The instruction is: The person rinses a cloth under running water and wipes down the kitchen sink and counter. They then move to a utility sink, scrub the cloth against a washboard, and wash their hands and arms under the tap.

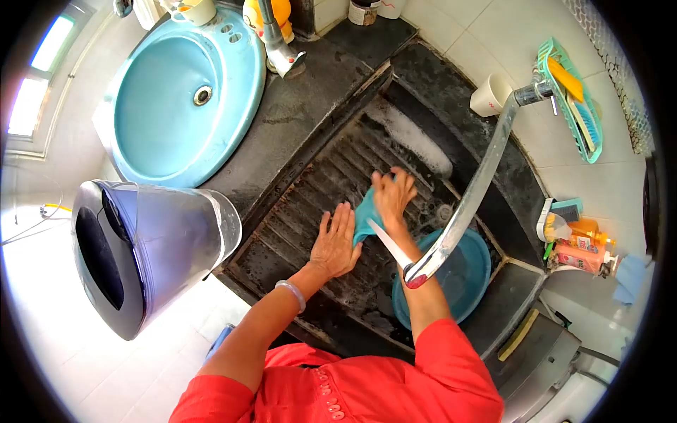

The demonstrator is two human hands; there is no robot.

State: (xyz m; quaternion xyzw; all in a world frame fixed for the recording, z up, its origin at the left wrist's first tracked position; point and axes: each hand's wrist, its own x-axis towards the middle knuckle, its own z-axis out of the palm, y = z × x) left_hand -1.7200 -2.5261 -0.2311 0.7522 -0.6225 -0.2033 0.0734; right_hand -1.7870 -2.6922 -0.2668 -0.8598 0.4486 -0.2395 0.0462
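Note:
A small teal cloth (366, 215) lies bunched on the dark ribbed washing slab (303, 204), wet and stretched between my hands. My left hand (336, 243) rests flat at its left side, fingers straight and thumb against its edge. Over the cloth's upper right end is my right hand (393, 197), its fingers bent and somewhat blurred, gripping the fabric. A white stream of water (384, 242) runs from the long metal tap spout (465, 204) onto the cloth. Beneath my right forearm sits a blue basin (469, 275), partly hidden by the arm and spout.
Soapsuds (416, 137) lie at the slab's far end. A light-blue washbasin (166, 106) is at upper left, above a large purple-tinted container (169, 243). A white cup (491, 95), a teal brush rack (575, 106) and bottles (582, 257) line the right side.

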